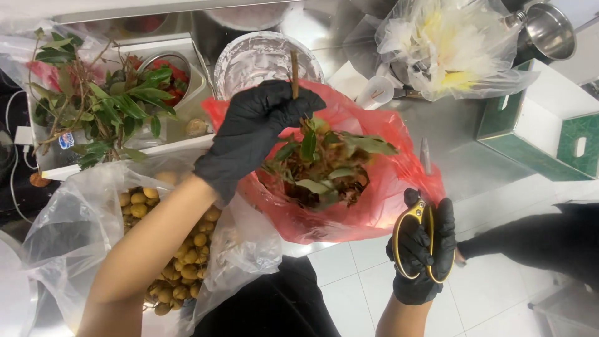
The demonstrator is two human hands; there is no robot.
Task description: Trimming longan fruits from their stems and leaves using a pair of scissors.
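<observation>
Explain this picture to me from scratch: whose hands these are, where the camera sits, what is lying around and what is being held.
The one picture comes from a camera worn on a person's head, looking down at their own two hands, both in black gloves. The left hand pinches a brown woody stem above a red plastic bag full of cut leaves and twigs. The right hand grips yellow-handled shears, blade pointing up. At lower left, a clear bag holds small round yellowish fruits. Behind it, leafy branches lie in a white tray. All of it rests on a steel counter.
</observation>
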